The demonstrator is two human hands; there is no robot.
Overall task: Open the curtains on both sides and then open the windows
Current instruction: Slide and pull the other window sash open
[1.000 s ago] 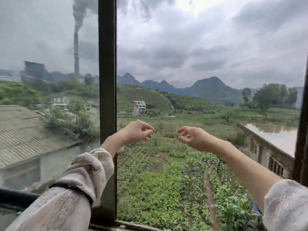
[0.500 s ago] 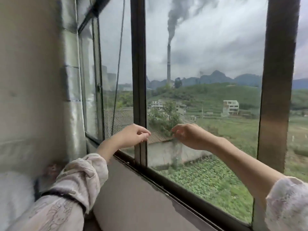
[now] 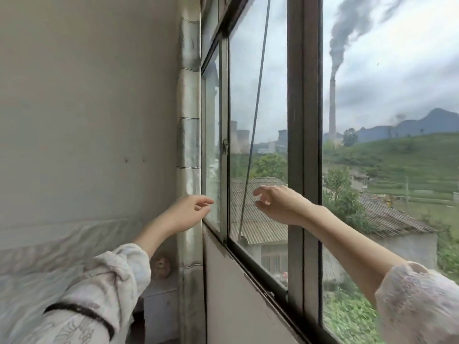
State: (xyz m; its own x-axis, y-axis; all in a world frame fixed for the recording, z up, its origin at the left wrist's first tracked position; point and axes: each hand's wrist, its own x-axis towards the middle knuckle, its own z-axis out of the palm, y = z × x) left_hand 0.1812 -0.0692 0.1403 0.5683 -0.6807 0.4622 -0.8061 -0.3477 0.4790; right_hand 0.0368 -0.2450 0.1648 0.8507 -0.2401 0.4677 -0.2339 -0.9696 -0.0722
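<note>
We hold our left hand (image 3: 190, 211) beside the window latch (image 3: 225, 146), right hand (image 3: 279, 204) before the mullion (image 3: 303, 120); fingers loosely curled, gripping nothing; gathered curtain (image 3: 190, 135) left.

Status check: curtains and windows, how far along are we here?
Done, apparently: the left curtain hangs bunched against the wall, clear of the glass. The right side is out of view. In hand: the left hand and right hand reach empty toward the left pane, near its latch. Left: whether the sliding frame has been slid open cannot be told, and the pane by the latch looks closed.
</note>
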